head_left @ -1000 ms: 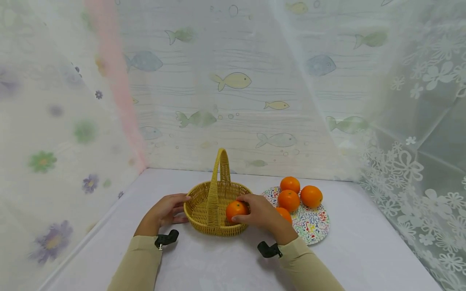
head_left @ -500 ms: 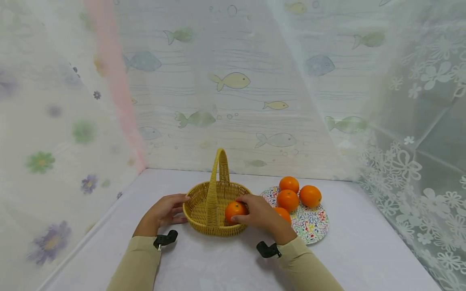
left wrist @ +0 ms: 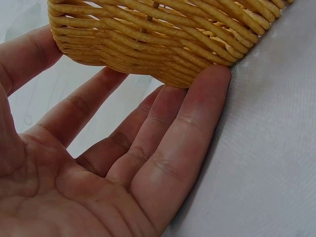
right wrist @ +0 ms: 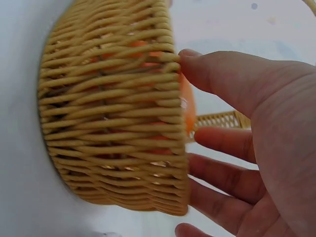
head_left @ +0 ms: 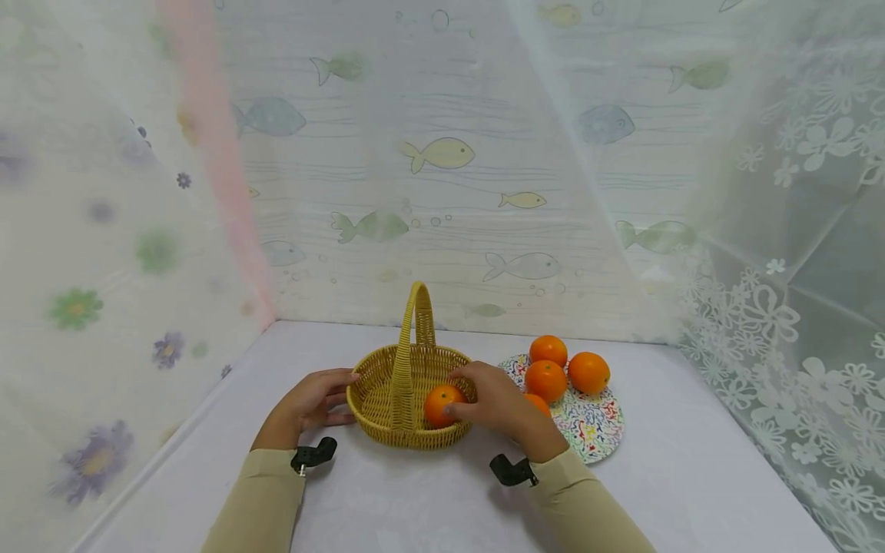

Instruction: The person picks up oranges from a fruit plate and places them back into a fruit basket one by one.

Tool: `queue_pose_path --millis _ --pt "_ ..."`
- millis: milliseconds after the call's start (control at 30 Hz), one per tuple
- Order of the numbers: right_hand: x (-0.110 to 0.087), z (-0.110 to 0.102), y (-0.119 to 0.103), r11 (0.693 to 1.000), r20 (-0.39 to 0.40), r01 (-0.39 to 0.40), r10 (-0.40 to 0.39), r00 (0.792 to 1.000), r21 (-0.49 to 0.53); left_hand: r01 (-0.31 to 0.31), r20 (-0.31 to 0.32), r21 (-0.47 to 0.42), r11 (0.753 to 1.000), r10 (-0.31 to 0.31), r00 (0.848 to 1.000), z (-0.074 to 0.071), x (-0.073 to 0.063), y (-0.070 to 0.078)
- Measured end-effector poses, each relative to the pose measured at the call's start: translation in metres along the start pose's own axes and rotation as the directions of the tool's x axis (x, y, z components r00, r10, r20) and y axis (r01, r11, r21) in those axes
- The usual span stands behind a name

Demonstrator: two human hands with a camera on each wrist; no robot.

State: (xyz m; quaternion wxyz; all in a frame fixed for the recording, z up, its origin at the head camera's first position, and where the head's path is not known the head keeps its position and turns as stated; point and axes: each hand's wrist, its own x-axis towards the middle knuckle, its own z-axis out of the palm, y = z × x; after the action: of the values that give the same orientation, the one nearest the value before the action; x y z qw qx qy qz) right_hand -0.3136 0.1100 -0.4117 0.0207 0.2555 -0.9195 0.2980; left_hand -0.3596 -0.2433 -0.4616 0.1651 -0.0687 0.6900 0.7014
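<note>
A yellow woven basket (head_left: 376,426) with a tall arched handle stands on the table. Inside its right half rests an orange (head_left: 439,405). Straight fingertips of my left hand (head_left: 314,399) touch the basket's left side; the left wrist view shows them spread along the weave, one finger low by the tabletop. My right hand (head_left: 494,399) is at the right rim, thumb and fingers spread apart above the orange. In the right wrist view the orange (right wrist: 187,106) shows behind the basket wall, with a gap between it and most fingers.
Right of the basket lies a round plate with colourful speckles (head_left: 591,430), holding several oranges (head_left: 546,381); the right hand partly hides one of them. A white cloth covers the table (head_left: 401,499). Sheer curtains (head_left: 442,230) with fish and flowers hang behind and at both sides.
My right hand's thumb and fingers have spread and drawn back from the orange, which now sits slightly further left in the basket. The left hand has stayed on the basket's side.
</note>
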Motion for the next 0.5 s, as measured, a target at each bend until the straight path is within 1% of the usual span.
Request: queue_pose_path --millis 167,367,500 --pt "-0.002 -0.010 0.005 0.998 -0.037 -0.053 0.054 0.998 0.013 -0.002 -0.003 0.008 1.000 0.002 1.000 -0.001 0.000 0.001" --pt "-0.009 -0.027 0.009 0.995 -0.105 -0.089 0.093 0.990 0.044 0.003 -0.006 -0.003 1.000 -0.003 1.000 0.000 -0.001 0.001" --pt "-0.010 -0.036 0.013 0.992 -0.120 -0.114 0.120 0.986 0.051 0.004 -0.004 -0.010 1.000 -0.004 1.000 0.001 -0.002 0.001"
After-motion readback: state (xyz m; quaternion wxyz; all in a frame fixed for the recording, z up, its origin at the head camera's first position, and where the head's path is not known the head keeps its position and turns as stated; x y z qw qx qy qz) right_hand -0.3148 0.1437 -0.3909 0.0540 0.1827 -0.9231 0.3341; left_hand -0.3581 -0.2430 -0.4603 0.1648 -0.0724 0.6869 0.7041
